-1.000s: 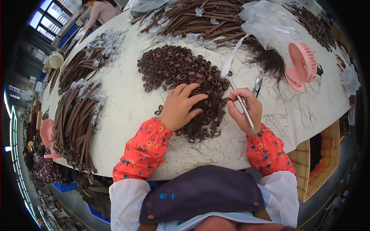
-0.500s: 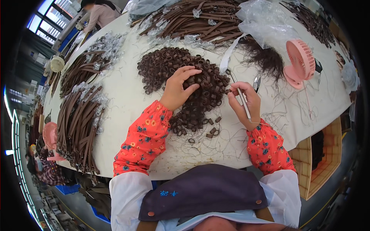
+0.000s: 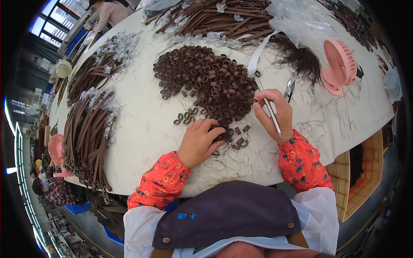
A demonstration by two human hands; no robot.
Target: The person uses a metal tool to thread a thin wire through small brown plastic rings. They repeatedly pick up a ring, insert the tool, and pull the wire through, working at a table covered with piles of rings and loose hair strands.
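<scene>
A heap of small brown strap loops (image 3: 206, 77) covers the middle of the table. My left hand (image 3: 198, 141) reaches over the heap's near tip, fingers curved and thumb apart, touching a few loops and dark threads; its fingertips are partly hidden among them. Held like a pen in my right hand (image 3: 276, 112) is a slim silver pen-shaped tool (image 3: 272, 114) with a thin cord trailing from its lower end. The right fingertips are beside the heap's right edge, where a loop at the fingers is hard to make out. Several loose loops (image 3: 241, 142) lie right of my left hand.
Brown straps (image 3: 88, 142) lie bundled in clear plastic at left, with more straps (image 3: 223, 19) at the back. Thread snips (image 3: 289, 89) and a pink fan (image 3: 340, 64) stand right of my right hand. A wooden bin (image 3: 363, 176) is below the table's right edge.
My left hand has moved down from the top of the heap to its near tip. A small group of loops now lies apart by its fingers. The right hand still holds the tool.
</scene>
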